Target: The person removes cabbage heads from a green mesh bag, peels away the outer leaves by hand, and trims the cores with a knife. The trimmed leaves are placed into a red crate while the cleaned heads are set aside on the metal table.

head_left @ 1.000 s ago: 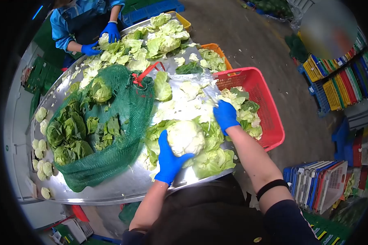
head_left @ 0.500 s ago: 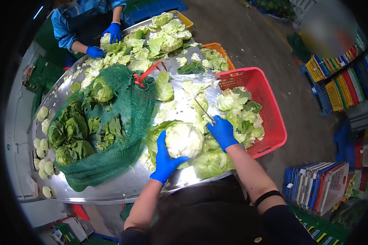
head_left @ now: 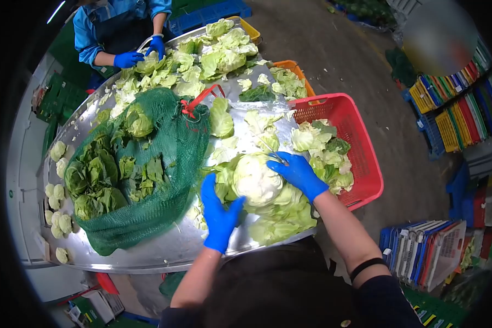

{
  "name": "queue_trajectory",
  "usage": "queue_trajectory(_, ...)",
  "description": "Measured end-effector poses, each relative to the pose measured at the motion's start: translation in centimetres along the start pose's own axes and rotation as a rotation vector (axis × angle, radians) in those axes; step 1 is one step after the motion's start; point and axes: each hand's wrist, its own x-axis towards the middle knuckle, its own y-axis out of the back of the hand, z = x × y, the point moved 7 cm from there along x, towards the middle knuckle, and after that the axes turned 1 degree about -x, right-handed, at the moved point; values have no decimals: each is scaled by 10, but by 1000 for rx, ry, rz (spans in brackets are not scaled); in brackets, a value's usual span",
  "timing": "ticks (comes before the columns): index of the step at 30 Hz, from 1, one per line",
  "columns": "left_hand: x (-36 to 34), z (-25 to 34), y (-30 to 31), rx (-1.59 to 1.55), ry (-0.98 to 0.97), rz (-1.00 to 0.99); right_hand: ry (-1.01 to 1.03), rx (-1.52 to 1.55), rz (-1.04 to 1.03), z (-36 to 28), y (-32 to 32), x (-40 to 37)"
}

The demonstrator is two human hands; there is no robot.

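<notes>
A pale, trimmed cabbage [head_left: 255, 183] sits among loose leaves on the metal table near its front edge. My left hand [head_left: 220, 216], in a blue glove, is beside it on the left with thumb and fingers spread, holding nothing. My right hand [head_left: 298, 174], also gloved in blue, rests against the cabbage's upper right side. Its fingers are closed round a thin metal knife [head_left: 279, 159], of which only a short part shows. Large outer leaves [head_left: 281, 218] lie under and in front of the cabbage.
A red crate [head_left: 369, 164] with leaves stands at the table's right edge. Left of the cabbage lies a green mesh bag [head_left: 169, 142] with cabbages. Across the table [head_left: 147, 262], a co-worker's gloved hands [head_left: 142, 54] handle a cabbage. Small trimmed heads [head_left: 60, 224] line the left edge.
The cabbage has shifted right and turned. My left hand has let go of it and opened. My right hand has come down onto the cabbage, and the knife's blade is now mostly out of sight.
</notes>
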Motion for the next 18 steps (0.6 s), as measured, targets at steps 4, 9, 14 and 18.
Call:
queue_trajectory(4,2,27,-51,67,-61,-106,-102,-66,244,16,9,-22)
queue_trajectory(9,46,51,-66,306,30,-306,-192,-439,259,-2,22,-39)
queue_trajectory(14,59,47,-71,296,75,-376,-128,-655,278,-20,14,-55)
queue_trajectory(18,54,38,-77,285,-91,-274,-58,-727,245,-3,0,-32)
